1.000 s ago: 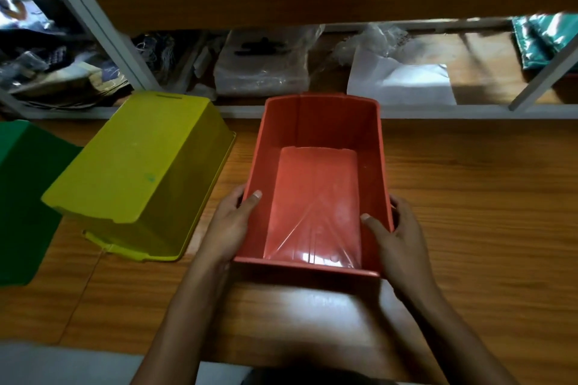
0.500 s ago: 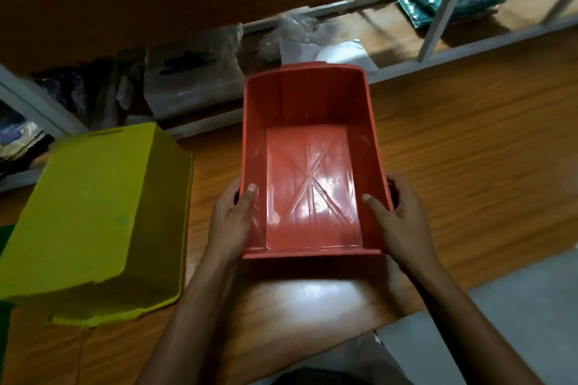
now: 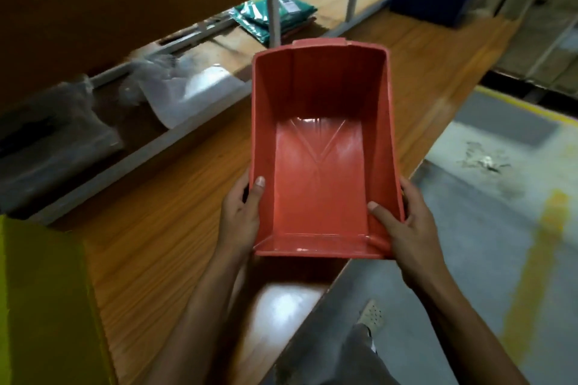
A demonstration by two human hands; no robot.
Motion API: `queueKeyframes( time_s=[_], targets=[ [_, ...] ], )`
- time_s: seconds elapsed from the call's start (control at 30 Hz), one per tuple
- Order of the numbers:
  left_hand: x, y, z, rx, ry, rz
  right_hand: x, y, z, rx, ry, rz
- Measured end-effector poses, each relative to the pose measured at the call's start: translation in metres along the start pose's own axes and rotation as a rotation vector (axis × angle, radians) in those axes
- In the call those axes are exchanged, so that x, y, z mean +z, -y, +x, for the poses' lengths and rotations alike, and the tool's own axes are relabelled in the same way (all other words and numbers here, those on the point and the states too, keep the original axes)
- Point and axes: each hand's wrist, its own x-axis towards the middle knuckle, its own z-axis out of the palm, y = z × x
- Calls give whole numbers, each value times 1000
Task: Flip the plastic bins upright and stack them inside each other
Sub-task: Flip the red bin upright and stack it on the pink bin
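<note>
Red bin (image 3: 319,166) is open side up, with its long axis running straight away from the body, over the near edge of the tabletop (image 3: 162,228). Left grip (image 3: 239,216) and right grip (image 3: 409,228) each clamp a side wall at the near end, thumb inside, fingers outside. Yellow bin (image 3: 40,306) sits well off to the left, closer to the left grip. My guess: the nesting move goes sideways to the left, not forward.

Light: dim, warm overall.
Glare: white patch on the table (image 3: 162,228) just below the red bin (image 3: 319,184); faint sheen on its floor.
Blur: motion smear left of and beyond it.
</note>
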Motion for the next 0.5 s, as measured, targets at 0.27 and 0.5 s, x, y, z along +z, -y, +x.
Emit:
queueKeyframes(
  time_s=[0.27, 0.5],
  targets=[
    [124, 7, 30, 37, 323, 78, -98, -17, -9, 59, -390, 22],
    [232, 21, 60, 56, 466, 220, -177, -45, 13, 121, -532, -41]
  ],
)
